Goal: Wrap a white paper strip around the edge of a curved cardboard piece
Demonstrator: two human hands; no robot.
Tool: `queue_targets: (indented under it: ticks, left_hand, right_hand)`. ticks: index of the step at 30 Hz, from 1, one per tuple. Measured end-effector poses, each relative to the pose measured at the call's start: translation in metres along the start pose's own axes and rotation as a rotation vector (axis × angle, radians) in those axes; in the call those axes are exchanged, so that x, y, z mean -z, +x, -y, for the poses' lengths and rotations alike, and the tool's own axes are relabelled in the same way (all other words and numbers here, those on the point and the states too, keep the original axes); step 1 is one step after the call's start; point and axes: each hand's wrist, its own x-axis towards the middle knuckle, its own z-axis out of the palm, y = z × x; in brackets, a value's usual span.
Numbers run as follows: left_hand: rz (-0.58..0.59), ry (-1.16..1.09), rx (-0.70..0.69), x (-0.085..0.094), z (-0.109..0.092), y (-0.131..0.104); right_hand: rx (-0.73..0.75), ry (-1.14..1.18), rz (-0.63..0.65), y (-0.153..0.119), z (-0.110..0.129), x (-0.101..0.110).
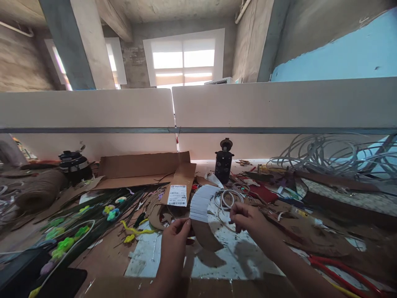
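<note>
My left hand (176,239) pinches the edge of a curved cardboard piece (205,236) between thumb and fingers. White strips (201,203) lie side by side across the upper part of that piece; its lower end is bare brown. To the right, my right hand (244,216) is raised with its fingertips pressed together, apart from the cardboard. Whatever it may hold is too small or hidden to make out. Just left of the right hand is a loose coil of pale cord (228,199). Under both hands lies a stained white sheet (145,254).
A labelled cardboard flap (182,178) stands behind the hands, beside a black canister (223,165) with its lid up. Red-handled scissors (344,271) lie at right front. Fuzzy flowers (63,248) and a twine roll (46,188) are left; coiled tubing (325,155) is back right.
</note>
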Motion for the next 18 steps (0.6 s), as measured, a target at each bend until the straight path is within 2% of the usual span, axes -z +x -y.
queue_targets:
  ticks: [3, 5, 11, 14, 18]
  left_hand:
    - [0.025, 0.008, -0.025, -0.001, 0.001, -0.003]
    - [0.063, 0.034, -0.046, -0.004, 0.003, -0.006]
    - [0.147, 0.064, -0.129, -0.014, 0.015, -0.014]
    - [0.213, 0.046, -0.152, -0.017, 0.017, -0.017]
    - [0.257, 0.019, -0.11, -0.017, 0.015, -0.02]
  right_hand:
    - [0.072, -0.284, -0.046, 0.001, -0.005, 0.001]
    - [0.146, -0.385, -0.086, -0.002, -0.005, -0.003]
    - [0.198, -0.156, 0.08, -0.018, 0.008, -0.03]
    - [0.168, -0.052, 0.098, -0.02, 0.007, -0.04]
    - [0.119, 0.059, 0.1, -0.017, 0.001, -0.043]
